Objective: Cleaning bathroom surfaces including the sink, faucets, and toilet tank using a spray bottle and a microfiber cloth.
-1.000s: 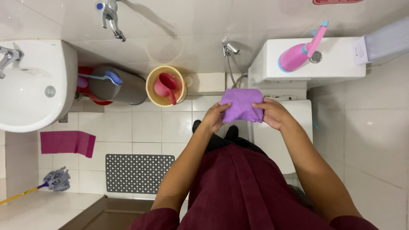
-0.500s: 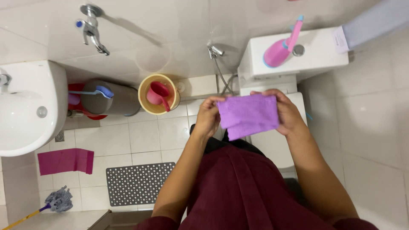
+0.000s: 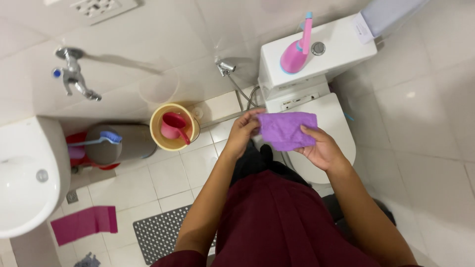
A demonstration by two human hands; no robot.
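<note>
Holding purple cloth (image 3: 287,129); yellow bucket (image 3: 157,132) (pink dipper (image 3: 173,126) inside) nearby.

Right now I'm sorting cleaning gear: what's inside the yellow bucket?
Inside the yellow bucket sits a pink scoop, handle toward the rim. The scoop covers the bucket's bottom.

We are seeing bright, even light; the wall tap (image 3: 74,74) is casting a long soft shadow rightward, and edges are bending slightly.

Home bathroom: toilet (image 3: 326,123), sink (image 3: 24,173), tiles
</note>
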